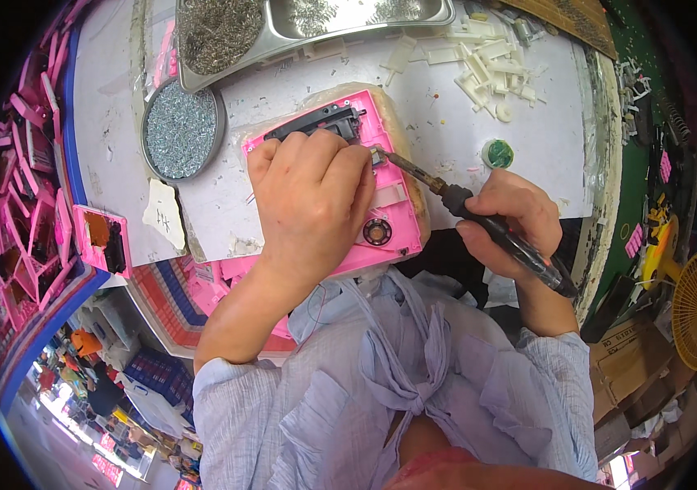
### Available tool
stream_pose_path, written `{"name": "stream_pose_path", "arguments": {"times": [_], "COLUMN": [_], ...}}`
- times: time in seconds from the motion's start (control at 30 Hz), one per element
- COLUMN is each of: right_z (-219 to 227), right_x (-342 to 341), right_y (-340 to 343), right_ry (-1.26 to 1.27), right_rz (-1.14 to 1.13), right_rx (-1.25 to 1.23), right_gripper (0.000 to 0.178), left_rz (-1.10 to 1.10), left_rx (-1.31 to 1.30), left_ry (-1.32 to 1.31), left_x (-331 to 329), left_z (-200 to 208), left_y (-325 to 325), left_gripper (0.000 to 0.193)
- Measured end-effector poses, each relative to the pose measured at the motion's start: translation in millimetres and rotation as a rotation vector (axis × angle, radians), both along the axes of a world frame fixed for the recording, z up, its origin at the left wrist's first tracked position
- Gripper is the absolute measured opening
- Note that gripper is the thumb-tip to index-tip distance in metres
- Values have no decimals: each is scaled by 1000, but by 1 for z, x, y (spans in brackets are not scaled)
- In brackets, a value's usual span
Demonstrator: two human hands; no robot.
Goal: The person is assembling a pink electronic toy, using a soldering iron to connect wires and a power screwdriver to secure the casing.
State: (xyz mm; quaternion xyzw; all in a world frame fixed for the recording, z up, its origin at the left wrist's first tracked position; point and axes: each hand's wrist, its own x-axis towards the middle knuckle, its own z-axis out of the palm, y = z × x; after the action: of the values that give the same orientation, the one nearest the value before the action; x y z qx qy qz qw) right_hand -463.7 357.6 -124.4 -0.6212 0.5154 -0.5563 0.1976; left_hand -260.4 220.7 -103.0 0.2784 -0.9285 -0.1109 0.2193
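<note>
The pink casing lies open side up on a padded block at twelve o'clock on our desk, presumably to keep its insides reachable. Our left hand seems to brace it; its curled fingertips are hidden, so we cannot tell their grip. Our right hand has fingers clamped round a soldering iron, aimed toward ten o'clock.
</note>
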Motion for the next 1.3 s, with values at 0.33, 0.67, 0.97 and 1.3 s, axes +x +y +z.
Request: {"name": "stream_pose_path", "arguments": {"times": [0.33,0.67,0.97,1.3], "right_z": [0,2,4,5], "right_x": [1,-3,-4,-6], "right_y": [-1,6,2,7], "right_ry": [35,24,28,31], "right_rz": [8,12,-7,-23], "right_rx": [-5,23,-26,-20], "right_gripper": [33,30,34,33], "left_rz": [4,2,2,5], "left_rx": [-5,1,-4,-15], "left_ry": [10,-8,-13,-22], "left_x": [0,0,-1,-1], "left_z": [-2,0,1,2], "left_y": [1,1,1,1], "left_gripper": [22,22,20,20]}}
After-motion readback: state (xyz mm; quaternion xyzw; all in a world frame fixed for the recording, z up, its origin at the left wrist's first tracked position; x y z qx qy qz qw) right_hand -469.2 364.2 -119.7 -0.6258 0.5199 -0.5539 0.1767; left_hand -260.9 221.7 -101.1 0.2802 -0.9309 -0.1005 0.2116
